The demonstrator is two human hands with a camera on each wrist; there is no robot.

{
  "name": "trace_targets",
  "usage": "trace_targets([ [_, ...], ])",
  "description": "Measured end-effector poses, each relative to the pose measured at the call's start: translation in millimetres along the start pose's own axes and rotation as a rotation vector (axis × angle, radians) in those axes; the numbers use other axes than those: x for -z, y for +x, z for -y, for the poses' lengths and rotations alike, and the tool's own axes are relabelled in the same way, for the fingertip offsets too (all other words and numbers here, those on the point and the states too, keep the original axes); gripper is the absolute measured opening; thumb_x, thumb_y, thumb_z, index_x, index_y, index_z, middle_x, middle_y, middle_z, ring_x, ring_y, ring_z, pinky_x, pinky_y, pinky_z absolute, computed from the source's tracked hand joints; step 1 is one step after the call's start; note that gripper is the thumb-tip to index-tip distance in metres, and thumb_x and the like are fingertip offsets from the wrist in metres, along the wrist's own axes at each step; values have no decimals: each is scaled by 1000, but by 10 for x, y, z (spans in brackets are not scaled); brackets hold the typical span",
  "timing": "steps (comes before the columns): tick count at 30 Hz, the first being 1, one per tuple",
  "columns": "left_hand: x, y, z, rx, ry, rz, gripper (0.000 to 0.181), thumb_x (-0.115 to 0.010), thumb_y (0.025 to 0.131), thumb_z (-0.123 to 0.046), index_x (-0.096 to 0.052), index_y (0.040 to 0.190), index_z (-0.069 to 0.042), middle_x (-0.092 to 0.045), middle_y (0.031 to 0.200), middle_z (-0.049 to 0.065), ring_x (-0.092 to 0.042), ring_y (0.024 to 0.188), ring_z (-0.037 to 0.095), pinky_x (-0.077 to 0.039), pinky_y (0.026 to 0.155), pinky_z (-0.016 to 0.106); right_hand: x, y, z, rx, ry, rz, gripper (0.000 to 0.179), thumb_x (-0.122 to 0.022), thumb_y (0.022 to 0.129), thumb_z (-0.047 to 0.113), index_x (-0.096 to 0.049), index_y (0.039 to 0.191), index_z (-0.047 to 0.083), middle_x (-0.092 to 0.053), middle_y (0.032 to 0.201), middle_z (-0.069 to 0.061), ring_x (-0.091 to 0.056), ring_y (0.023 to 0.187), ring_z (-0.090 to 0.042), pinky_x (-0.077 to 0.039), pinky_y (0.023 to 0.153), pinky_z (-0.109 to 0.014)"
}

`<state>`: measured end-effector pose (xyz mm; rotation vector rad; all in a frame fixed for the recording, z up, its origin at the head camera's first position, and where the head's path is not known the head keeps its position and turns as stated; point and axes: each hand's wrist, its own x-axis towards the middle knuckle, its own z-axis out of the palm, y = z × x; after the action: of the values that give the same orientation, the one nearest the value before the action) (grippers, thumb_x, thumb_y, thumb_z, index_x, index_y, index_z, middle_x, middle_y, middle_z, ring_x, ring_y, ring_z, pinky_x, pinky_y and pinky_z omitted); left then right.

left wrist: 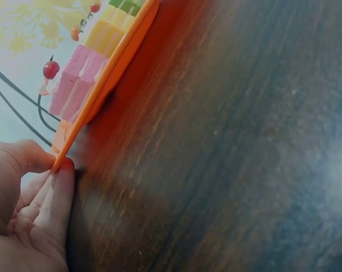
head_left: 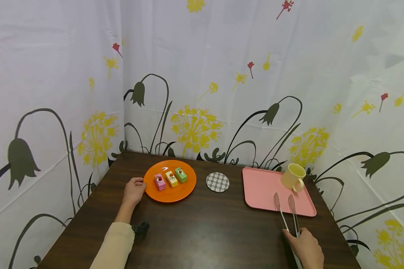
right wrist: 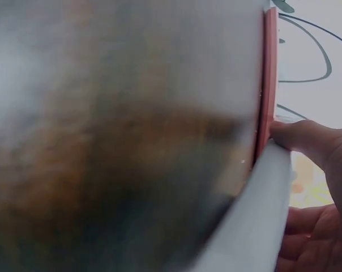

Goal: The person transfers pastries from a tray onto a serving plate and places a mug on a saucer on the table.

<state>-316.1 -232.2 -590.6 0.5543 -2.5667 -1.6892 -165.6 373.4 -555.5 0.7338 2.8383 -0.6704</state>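
Note:
My left hand (head_left: 134, 192) pinches the left rim of a round orange plate (head_left: 175, 195); the left wrist view shows the thumb above the rim and fingers beneath. Three small toy cake slices lie on the plate in a row: pink (head_left: 159, 182), yellow (head_left: 171, 179) and green (head_left: 181, 175), with little toppings. At the lower right, my right hand (head_left: 308, 248) holds metal tongs (head_left: 294, 215) with their tips spread apart, reaching over the near edge of a pink tray (head_left: 260, 186). In the right wrist view a pale tong arm (right wrist: 256, 215) runs beside the thumb.
A yellow mug (head_left: 292, 177) stands on the tray's far right part, its handle toward me. Between plate and tray lies a round checkered coaster (head_left: 217, 182). A flower-printed curtain (head_left: 202, 74) hangs behind and beside the dark wooden table (head_left: 202, 231).

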Motion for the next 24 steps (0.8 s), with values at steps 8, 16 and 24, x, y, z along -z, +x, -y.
trace_targets([
  [8,-14,-77,-52,20,-27,-16,60,-52,110,-27,-35,159,3,-53,150,34,-55,133,48,-42,118,63,43,17,27,-15,-15,34,91,-69,93,67,-55,126,-16,-66,93,-23,-65,82,-39,-55,67,-56],
  [16,-160,-156,-249,58,-105,-80,59,-45,110,-29,-33,158,4,-42,154,33,-45,139,48,-36,125,61,71,-29,27,-51,-10,56,76,-69,93,67,-57,102,-7,-57,84,-17,-60,78,-35,-52,66,-51],
  [24,-123,-178,-334,56,-60,-157,67,-41,110,-38,-19,160,1,-11,160,34,-40,135,56,-32,126,66,198,-54,27,-35,53,2,94,-61,88,85,-62,111,-6,-66,91,-21,-65,81,-36,-54,64,-50],
])
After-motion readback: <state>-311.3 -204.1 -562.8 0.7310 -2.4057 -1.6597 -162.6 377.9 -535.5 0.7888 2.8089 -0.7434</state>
